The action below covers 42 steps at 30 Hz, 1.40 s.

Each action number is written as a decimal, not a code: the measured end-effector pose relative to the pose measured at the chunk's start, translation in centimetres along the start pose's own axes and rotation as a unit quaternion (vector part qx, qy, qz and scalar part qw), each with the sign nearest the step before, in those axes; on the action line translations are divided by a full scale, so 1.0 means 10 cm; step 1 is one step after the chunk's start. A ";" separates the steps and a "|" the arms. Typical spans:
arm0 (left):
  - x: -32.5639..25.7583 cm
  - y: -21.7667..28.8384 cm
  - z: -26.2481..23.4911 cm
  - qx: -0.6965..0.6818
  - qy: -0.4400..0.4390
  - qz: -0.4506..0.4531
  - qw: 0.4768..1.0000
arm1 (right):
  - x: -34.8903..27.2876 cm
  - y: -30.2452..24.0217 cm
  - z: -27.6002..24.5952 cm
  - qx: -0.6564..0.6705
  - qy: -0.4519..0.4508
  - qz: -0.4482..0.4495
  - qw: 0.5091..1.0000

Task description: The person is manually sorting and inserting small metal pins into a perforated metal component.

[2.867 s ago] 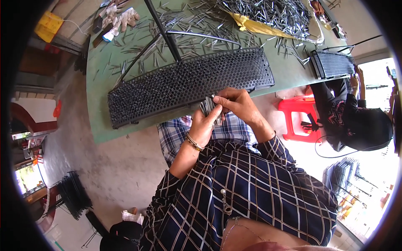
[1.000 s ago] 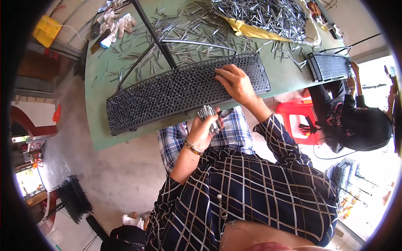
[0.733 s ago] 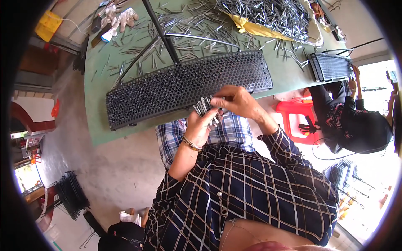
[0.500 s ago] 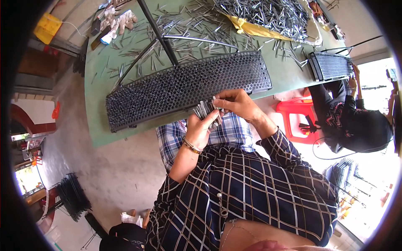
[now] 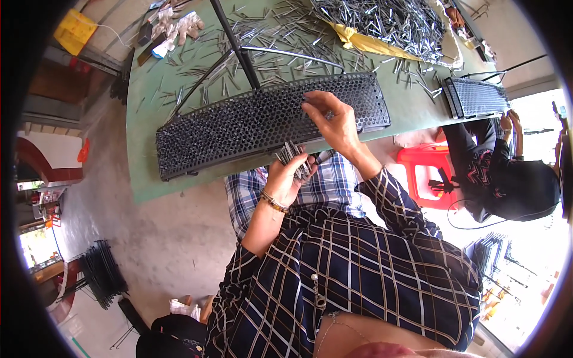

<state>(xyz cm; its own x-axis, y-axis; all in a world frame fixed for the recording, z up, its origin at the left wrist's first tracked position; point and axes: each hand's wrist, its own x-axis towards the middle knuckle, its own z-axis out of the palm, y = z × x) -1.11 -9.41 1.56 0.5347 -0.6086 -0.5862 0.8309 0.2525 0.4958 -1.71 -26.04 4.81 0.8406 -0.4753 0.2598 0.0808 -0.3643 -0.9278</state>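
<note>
A long black perforated rack (image 5: 352, 102) lies across the near edge of the green table, full of round holes. Dark pieces seem to fill the holes toward its left part. My left hand (image 5: 284, 182) is closed round a bundle of thin metal strips (image 5: 289, 154), just in front of the rack's near edge. Over the rack's middle, my right hand (image 5: 336, 124) has thumb and fingers pinched close to the holes. Whatever lies between those fingertips is too small to make out.
Loose metal strips (image 5: 224, 83) are scattered over the green table (image 5: 143, 134) behind the rack. A large heap of strips (image 5: 388, 27) lies on yellow-edged sheeting at the back. White gloves (image 5: 179, 27) rest far left. At right, a person works at another rack (image 5: 477, 98) beside a red stool (image 5: 409, 156).
My right hand has left the bundle in my left hand and moved up and away over the rack's holes. My left hand still holds the strips. The view has shifted slightly.
</note>
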 end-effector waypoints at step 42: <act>-0.09 0.07 -0.22 0.013 -0.009 0.027 1.000 | 0.07 -0.05 0.56 -0.036 -0.072 -0.055 0.995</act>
<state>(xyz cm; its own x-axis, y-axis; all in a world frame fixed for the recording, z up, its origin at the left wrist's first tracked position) -0.67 -7.04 0.99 0.5748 -0.6091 -0.5465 0.7969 0.2647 0.5431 1.78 -21.71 3.97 0.8972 -0.3110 0.3135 0.1427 -0.4677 -0.8723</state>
